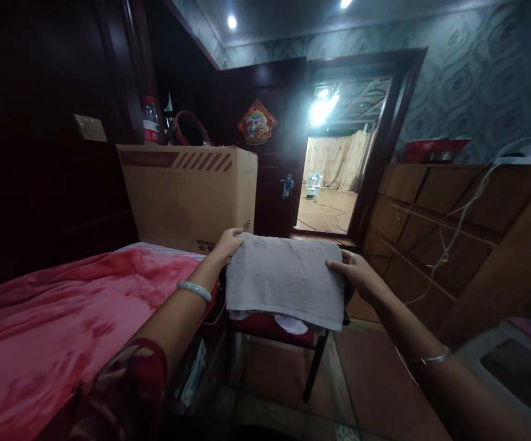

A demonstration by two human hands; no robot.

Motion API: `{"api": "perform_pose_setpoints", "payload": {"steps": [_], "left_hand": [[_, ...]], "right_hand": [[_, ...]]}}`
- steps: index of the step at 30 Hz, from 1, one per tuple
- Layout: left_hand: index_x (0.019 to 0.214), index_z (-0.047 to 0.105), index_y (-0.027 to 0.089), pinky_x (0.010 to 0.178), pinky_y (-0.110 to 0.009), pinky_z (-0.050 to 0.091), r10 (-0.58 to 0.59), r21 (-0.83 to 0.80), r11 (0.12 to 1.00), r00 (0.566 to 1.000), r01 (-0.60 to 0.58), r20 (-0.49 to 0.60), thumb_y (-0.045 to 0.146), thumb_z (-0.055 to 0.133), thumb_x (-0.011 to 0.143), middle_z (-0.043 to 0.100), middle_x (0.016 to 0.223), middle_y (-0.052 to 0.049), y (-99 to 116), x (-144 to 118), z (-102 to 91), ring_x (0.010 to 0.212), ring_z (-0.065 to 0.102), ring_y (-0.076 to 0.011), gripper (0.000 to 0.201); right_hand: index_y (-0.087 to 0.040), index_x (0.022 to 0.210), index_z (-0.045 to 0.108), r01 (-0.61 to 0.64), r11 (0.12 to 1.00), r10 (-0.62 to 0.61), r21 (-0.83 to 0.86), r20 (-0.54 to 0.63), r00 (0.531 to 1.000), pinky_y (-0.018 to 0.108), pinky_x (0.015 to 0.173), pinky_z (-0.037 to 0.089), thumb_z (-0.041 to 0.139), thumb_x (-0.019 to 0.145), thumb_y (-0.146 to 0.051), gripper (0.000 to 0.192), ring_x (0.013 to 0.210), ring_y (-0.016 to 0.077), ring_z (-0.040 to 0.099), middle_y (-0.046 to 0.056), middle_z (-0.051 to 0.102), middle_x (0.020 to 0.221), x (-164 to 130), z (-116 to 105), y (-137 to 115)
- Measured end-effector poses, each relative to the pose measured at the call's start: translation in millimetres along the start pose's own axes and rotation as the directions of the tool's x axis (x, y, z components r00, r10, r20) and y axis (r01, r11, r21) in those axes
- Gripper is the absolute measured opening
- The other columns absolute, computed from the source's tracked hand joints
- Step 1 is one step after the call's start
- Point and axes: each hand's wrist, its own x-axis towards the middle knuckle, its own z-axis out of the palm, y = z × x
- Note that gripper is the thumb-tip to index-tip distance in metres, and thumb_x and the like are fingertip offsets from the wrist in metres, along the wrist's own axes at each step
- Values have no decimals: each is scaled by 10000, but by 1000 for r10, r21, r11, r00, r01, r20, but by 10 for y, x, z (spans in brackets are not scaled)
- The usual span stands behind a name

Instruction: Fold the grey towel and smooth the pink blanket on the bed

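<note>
Head view, towel: a folded grey towel point(286, 278) lies flat on a dark-legged stool with a red seat point(272, 327), its front edge hanging over the seat. Something white shows just beneath that edge.
Head view, left hand: the left hand point(229, 241) is at the towel's far left corner, fingers point(236, 232) curled over the edge and closed on the cloth. A pale bangle point(194, 290) sits on that wrist.
Head view, right hand: the right hand point(356, 272) rests at the towel's right edge, fingers point(336, 264) laid nearly flat and only lightly bent, touching the cloth on top. Whether the thumb is tucked under the edge cannot be told. A thin bracelet point(432, 358) is on that wrist.
Towel against fingers: the towel spans between the two hands, both of which are in contact with its opposite sides, with its middle untouched.
Doing it well: judging from the grip, the fold looks best kept by holding both sides level and with even tension, so that the layers do not slide apart and the overhanging edge does not sag.
Head view, surroundings: a bed with a red cover point(63, 318) is just left of the stool, a cardboard box point(187, 193) stands behind it, and wooden drawers point(453, 214) line the right wall.
</note>
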Motion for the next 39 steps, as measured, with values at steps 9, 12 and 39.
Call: {"api": "perform_pose_setpoints", "payload": {"steps": [9,12,39], "left_hand": [[1293,638,79,1144,-404,404,142,284,953,984,-107,-105,271,622,868,614,1378,-199,8,-31,-11,1325,546,-295,467],[1398,567,141,1181,-465,349,345,465,841,937,-278,-64,411,560,930,541,1477,-169,60,-134,28,1397,464,-306,540],[1582,308,270,1247,-576,172,438,649,520,826,-555,355,503,588,909,172,1695,-123,-574,-905,-55,1561,130,-337,765]], "right_hand": [[-155,1206,686,238,675,-443,-699,-126,888,422,858,527,524,885,-516,509,974,294,676,146,718,1094,-30,-100,-58],[-157,1377,587,428,481,-629,-765,39,777,480,1053,442,456,947,-558,602,1274,326,543,173,620,1348,-1,101,-160],[-230,1425,550,537,297,-502,-790,349,791,537,963,454,405,921,-709,710,1166,374,598,138,635,1345,147,353,152]]}}
